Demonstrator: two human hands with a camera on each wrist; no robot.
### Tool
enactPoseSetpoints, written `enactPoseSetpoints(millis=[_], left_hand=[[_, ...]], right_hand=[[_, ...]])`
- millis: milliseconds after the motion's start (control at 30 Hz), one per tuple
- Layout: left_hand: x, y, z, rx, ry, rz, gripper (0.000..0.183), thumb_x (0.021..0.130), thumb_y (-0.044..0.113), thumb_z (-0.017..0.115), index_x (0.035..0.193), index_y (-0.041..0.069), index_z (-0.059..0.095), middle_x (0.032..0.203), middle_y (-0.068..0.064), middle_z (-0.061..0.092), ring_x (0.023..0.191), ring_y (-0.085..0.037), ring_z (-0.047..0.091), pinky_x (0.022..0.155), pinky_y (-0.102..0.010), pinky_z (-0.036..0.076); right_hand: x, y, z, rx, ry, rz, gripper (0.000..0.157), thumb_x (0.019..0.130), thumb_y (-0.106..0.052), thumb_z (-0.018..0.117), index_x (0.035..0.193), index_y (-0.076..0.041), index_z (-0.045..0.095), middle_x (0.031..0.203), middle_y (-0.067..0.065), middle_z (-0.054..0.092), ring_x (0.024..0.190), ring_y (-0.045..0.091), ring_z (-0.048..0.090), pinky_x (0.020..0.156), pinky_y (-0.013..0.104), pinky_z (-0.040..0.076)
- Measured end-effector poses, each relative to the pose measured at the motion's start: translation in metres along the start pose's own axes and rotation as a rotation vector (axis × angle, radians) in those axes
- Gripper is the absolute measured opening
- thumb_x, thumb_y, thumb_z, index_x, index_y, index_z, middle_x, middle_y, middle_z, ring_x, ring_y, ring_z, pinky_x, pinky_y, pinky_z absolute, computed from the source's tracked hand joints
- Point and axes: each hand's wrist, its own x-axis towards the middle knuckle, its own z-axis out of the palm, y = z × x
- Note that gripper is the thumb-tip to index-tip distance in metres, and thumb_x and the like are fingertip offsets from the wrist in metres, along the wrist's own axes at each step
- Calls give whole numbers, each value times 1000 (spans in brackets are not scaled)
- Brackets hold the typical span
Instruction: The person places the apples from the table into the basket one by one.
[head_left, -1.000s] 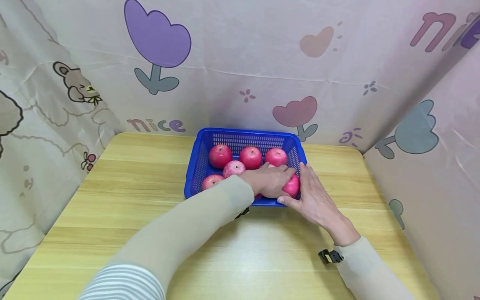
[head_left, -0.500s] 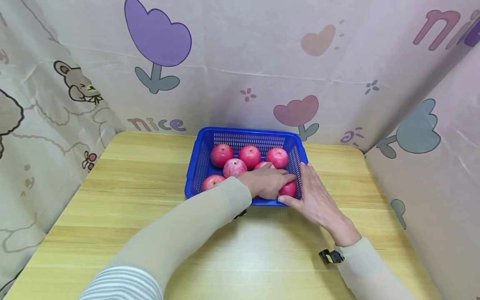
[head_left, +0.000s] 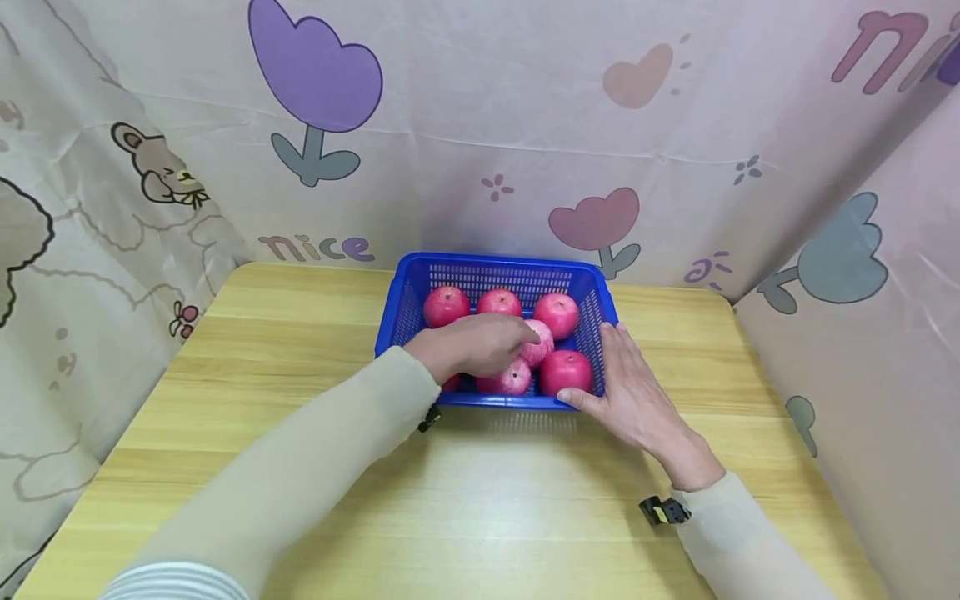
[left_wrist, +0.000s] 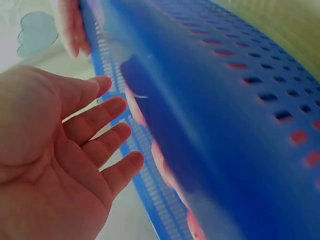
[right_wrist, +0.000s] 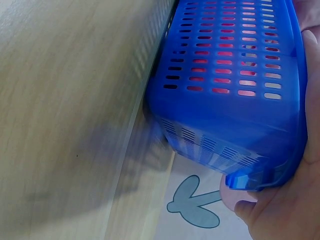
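Observation:
A blue plastic basket point(head_left: 517, 401) holds several red apples. Over its middle hangs my left hand point(head_left: 483, 343), palm down, hiding part of the fruit. Loosely bent fingers show in the left wrist view, where that hand point(left_wrist: 55, 150) grips nothing. In the head view its fingertips overlap a paler apple point(head_left: 538, 344). A red apple point(head_left: 566, 372) sits in the front right corner beside another apple point(head_left: 513, 377). My right hand point(head_left: 637, 400) rests on the basket's right rim, fingers straight along the side and thumb at the front corner.
The basket stands near the back of a wooden table point(head_left: 480, 508). A patterned curtain point(head_left: 450, 183) hangs behind and on both sides. Three apples line the back, including a red one point(head_left: 557, 314) at the right. Each wrist wears a small black device point(head_left: 664, 511).
My left hand has let go of the apple in the front right corner and moved left over the middle. That apple now sits in full view. The right hand has stayed at the rim.

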Motion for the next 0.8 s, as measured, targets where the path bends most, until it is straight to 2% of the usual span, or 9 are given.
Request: enactPoseSetpoints(millis=[67, 200, 333, 500, 567, 667, 800], left_hand=[[-7, -5, -1, 2, 23, -22, 41, 111, 24, 51, 151, 26, 61, 149, 4, 62, 138, -16, 57, 123, -45, 42], [-23, -13, -2, 2, 64, -4, 39, 110, 18, 50, 146, 21, 65, 145, 0, 66, 137, -17, 58, 123, -41, 42], [-49, -23, -1, 17, 114, -4, 35, 110, 19, 54, 143, 16, 67, 142, -2, 66, 137, -19, 58, 123, -41, 42], [-85, -38, 2, 25, 176, -51, 38, 108, 20, 58, 143, 8, 65, 149, -11, 63, 146, -30, 53, 125, -48, 38], [-99, -44, 5, 19, 210, -67, 41, 106, 19, 60, 144, 4, 64, 151, -15, 61, 149, -36, 48, 126, -52, 35], [-116, -52, 11, 13, 286, -68, 38, 106, 17, 62, 139, 0, 66, 145, -19, 64, 147, -42, 49, 125, -56, 35], [-136, -60, 25, 35, 355, -129, 42, 105, 20, 64, 140, -3, 65, 147, -24, 61, 149, -47, 44, 125, -60, 34]], right_hand=[[0, -1, 0, -4, 0, -1, 121, 94, -72, 62, 167, 4, 4, 175, 28, 10, 163, 46, 6, 132, 59, 14], [2, -2, 2, -2, 3, -14, 118, 94, -72, 62, 167, 4, 7, 175, 27, 12, 163, 45, 6, 132, 59, 13], [4, -4, 3, -1, 0, -24, 117, 94, -73, 61, 167, 3, 11, 175, 26, 12, 163, 45, 7, 132, 59, 13], [5, -6, 3, -12, -12, -14, 115, 94, -74, 59, 167, 2, 14, 175, 26, 11, 163, 45, 6, 132, 60, 12], [6, -5, 3, -16, -15, -12, 115, 94, -75, 59, 167, 3, 14, 175, 26, 11, 163, 45, 6, 132, 61, 12], [6, -4, 4, -20, -12, -12, 115, 95, -74, 59, 167, 3, 15, 175, 27, 12, 163, 45, 6, 132, 61, 12], [6, -3, 4, -22, 1, -19, 114, 95, -74, 59, 166, 4, 17, 174, 27, 14, 163, 46, 8, 131, 61, 13]])
